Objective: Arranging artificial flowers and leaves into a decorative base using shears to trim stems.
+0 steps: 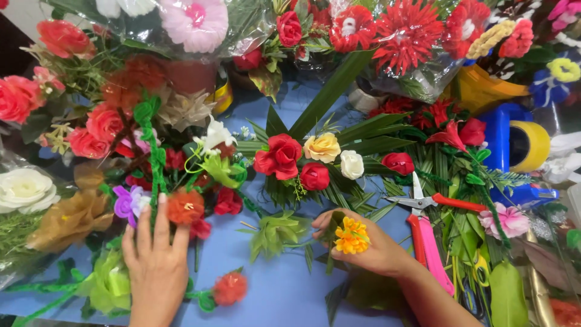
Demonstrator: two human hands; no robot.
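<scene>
I noted the orange flower [351, 236] pinched in the right hand [363, 242], fingers closed on it, near the blue surface's [272, 284] front edge. The left hand [154, 266] lay open, fingers spread against an orange-red bloom [184, 206]. Pink-handled scissors [423, 230] lay beside the right hand.

A flower arrangement [305, 163] lies at the centre of the worktop [272, 290], leaves fanning behind it toward the upper frame. Pruning shears [423, 224] lie to its right, with tape rolls [528, 145] further right near the edge. Below the arrangement, the right hand [363, 242] rests on the worktop with a small flower [351, 236] on it. The left hand [156, 260] lies at lower left, fingertips at a chenille stem [156, 157] among loose flowers. Wrapped bouquets [387, 36] line the top.
</scene>
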